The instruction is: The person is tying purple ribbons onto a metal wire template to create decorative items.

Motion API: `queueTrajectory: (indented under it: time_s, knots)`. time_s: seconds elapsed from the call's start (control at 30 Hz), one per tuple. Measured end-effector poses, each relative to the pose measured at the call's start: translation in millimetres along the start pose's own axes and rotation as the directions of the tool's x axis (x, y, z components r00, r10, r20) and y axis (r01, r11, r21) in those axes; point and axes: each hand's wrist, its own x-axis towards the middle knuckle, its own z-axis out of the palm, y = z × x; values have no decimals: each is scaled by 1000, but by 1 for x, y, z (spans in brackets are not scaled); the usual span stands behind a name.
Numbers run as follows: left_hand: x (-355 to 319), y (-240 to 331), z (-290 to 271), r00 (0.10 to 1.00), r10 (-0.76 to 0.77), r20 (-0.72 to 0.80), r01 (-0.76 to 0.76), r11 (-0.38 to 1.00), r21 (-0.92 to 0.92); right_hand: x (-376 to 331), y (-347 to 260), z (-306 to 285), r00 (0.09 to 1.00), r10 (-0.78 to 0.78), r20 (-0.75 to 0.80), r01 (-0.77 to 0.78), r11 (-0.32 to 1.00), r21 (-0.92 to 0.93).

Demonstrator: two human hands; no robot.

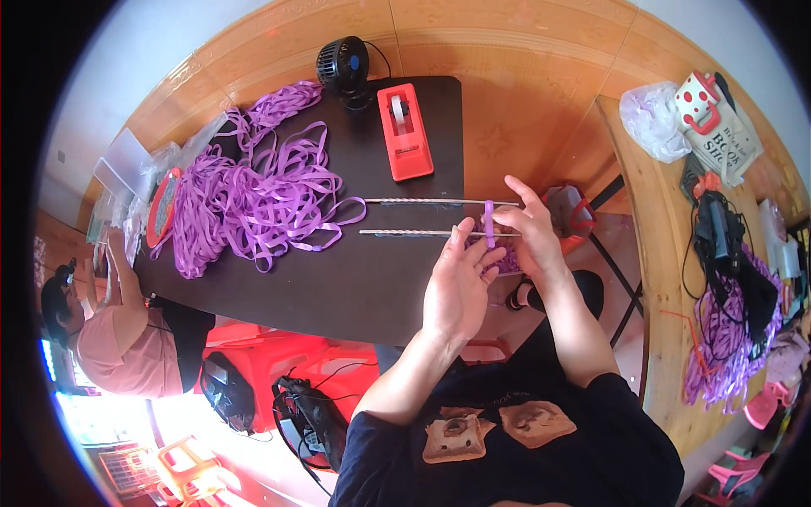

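Two thin twisted metal rods [414, 232] lie side by side across the dark table's right end and jut past its edge. A purple ribbon band [489, 221] spans both rods near their free ends. My right hand [536, 237] is at the band from the right, index finger stretched out, its other fingertips against the ribbon. My left hand [456, 291] is palm up below the nearer rod, with fingers apart and its thumb beside that rod. Whether its fingertips touch the band's lower end is hard to tell. A large tangle of purple ribbon [253, 198] lies on the table to the left.
A red tape dispenser [406, 135] and a black fan [344, 68] stand at the back of the dark table [279, 296]. On the right, a wooden table [667, 355] bears more purple ribbon, bags and a dotted mug [698, 100]. Another person [127, 338] sits at the left.
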Motion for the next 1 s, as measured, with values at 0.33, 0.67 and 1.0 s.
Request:
queueTrajectory:
  time_s: [0.33, 0.67, 1.0]
  knots:
    - [1, 0, 0, 1000, -3, 5, 3, 1000, -21, 10, 2, 7, 998, 56, -19, -57, 993, -100]
    - [1, 0, -1, 1000, -2, 11, 2, 1000, -18, 17, 13, -11, 958, 224, 179, -264, 931, 251]
    - [0, 0, -1, 1000, -7, 9, 7, 1000, -8, 6, 6, -13, 955, 200, 218, -263, 913, 312]
